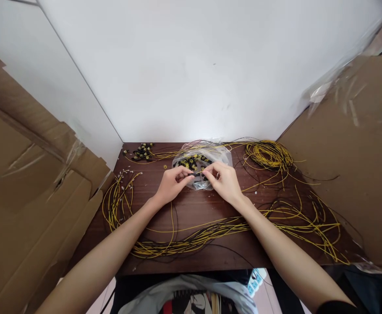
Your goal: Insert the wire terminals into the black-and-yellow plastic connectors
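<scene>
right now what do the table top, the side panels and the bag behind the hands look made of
Table top: probably wood or wood-look laminate, dark brown, streaky grain, slight sheen. Side panels: cardboard, matte tan, creased and taped. Bag: thin clear plastic, glossy, crinkled. Left hand and right hand pinch a small black piece, too small to judge.

Light was bright and even. The left hand (171,185) and right hand (225,183) cast faint shadows; edges bowed.
</scene>
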Tool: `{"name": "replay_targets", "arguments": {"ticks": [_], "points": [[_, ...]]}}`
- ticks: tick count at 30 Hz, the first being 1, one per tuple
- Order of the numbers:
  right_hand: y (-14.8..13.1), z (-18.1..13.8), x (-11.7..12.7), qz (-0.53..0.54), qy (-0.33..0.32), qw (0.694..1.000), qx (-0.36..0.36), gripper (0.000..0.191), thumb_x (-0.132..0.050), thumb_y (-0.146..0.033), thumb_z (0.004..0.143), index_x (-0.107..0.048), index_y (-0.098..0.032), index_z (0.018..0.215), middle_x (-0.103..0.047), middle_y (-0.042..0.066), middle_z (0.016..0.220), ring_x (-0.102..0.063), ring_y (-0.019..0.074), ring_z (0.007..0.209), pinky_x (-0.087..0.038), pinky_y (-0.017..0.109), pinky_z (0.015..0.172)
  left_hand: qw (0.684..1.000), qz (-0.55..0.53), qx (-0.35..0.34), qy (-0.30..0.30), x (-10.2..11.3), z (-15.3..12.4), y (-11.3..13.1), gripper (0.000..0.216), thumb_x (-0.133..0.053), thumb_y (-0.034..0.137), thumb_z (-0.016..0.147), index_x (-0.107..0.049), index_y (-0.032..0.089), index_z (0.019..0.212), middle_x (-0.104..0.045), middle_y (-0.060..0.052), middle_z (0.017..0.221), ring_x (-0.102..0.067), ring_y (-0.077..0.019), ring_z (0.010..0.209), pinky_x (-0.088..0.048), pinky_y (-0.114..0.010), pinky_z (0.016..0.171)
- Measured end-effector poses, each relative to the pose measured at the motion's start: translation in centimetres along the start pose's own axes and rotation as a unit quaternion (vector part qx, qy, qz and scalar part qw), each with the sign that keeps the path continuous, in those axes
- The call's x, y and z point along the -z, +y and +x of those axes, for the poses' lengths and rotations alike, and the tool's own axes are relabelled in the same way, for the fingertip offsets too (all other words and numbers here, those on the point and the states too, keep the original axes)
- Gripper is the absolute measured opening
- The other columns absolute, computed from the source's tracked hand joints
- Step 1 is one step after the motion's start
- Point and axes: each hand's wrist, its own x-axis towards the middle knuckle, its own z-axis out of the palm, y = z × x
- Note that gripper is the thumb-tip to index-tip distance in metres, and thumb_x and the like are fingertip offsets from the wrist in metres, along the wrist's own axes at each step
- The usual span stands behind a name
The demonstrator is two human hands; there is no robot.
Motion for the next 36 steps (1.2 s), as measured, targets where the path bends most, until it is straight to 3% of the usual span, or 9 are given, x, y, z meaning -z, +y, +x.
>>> {"name": "replay_targets", "arguments": {"ticks": [3, 7, 10, 16, 25, 30, 36], "points": [[0.2, 0.0, 0.0, 0.008, 0.006, 1.0, 0.001, 0.011, -0.055, -0.021, 0.085, -0.064, -0.017, 0.08, -0.062, 0.004, 0.075, -0.054, 0.0144, 0.064, -0.041, 0.026, 0.059, 1.0, 0.001, 0.002, 0.005, 0.0, 0.0, -0.1, 0.022, -0.062, 0.034, 0.079, -0.066, 0.013, 0.085, -0.063, -0.003, 0.068, -0.054, -0.0115, 0.059, -0.042, -0.022, 0.057], [-0.1, -0.3, -0.6, 0.033, -0.036, 0.997, 0.053, 0.014, -0.054, -0.02, 0.086, -0.063, -0.017, 0.096, -0.063, 0.006, 0.087, -0.057, 0.0153, 0.072, -0.043, 0.026, 0.061, 1.0, -0.003, -0.001, 0.003, 0.1, -0.1, 0.1, 0.02, -0.061, 0.032, 0.08, -0.066, 0.013, 0.084, -0.066, -0.004, 0.073, -0.056, -0.0124, 0.062, -0.043, -0.022, 0.06], [-0.5, -0.6, -0.8, 0.015, -0.057, 0.996, 0.066, 0.011, -0.053, -0.022, 0.087, -0.062, -0.017, 0.088, -0.062, 0.005, 0.084, -0.056, 0.0153, 0.071, -0.043, 0.027, 0.064, 1.0, 0.001, -0.012, -0.01, 0.2, -0.1, 0.3, 0.02, -0.06, 0.031, 0.081, -0.066, 0.013, 0.086, -0.066, -0.003, 0.071, -0.057, -0.0121, 0.063, -0.043, -0.022, 0.061], [-0.4, -0.4, -0.4, -0.014, -0.031, 0.999, 0.04, 0.011, -0.053, -0.021, 0.087, -0.061, -0.018, 0.079, -0.063, 0.003, 0.079, -0.057, 0.0162, 0.071, -0.04, 0.027, 0.063, 1.0, 0.003, -0.006, -0.021, 0.1, -0.2, 0.2, 0.023, -0.057, 0.035, 0.083, -0.066, 0.014, 0.084, -0.062, 0.0, 0.059, -0.053, -0.0105, 0.054, -0.041, -0.021, 0.055], [0.0, 0.0, 0.3, -0.034, 0.008, 0.999, 0.008, 0.013, -0.056, -0.025, 0.085, -0.062, -0.018, 0.076, -0.066, 0.003, 0.078, -0.052, 0.0141, 0.061, -0.039, 0.027, 0.06, 0.988, -0.125, 0.081, -0.036, 0.1, 0.0, 0.0, 0.024, -0.06, 0.036, 0.08, -0.061, 0.013, 0.085, -0.057, 0.002, 0.053, -0.045, -0.0054, 0.038, -0.035, -0.017, 0.04], [0.2, -0.2, -0.1, -0.023, -0.021, 0.999, 0.02, 0.012, -0.055, -0.024, 0.085, -0.064, -0.018, 0.079, -0.065, 0.002, 0.076, -0.051, 0.0132, 0.058, -0.039, 0.027, 0.058, 0.973, -0.188, 0.123, -0.049, 0.3, 0.2, -0.1, 0.027, -0.061, 0.039, 0.078, -0.059, 0.012, 0.085, -0.055, 0.003, 0.053, -0.043, -0.0044, 0.034, -0.031, -0.016, 0.035], [0.1, -0.5, -0.5, -0.018, -0.044, 0.998, 0.038, 0.015, -0.055, -0.026, 0.087, -0.065, -0.02, 0.094, -0.066, 0.002, 0.083, -0.052, 0.0131, 0.059, -0.041, 0.027, 0.061, 0.978, -0.162, 0.112, -0.065, 0.3, 0.3, -0.1, 0.025, -0.06, 0.037, 0.08, -0.061, 0.012, 0.081, -0.054, 0.004, 0.05, -0.041, -0.0038, 0.038, -0.032, -0.016, 0.038]]}}
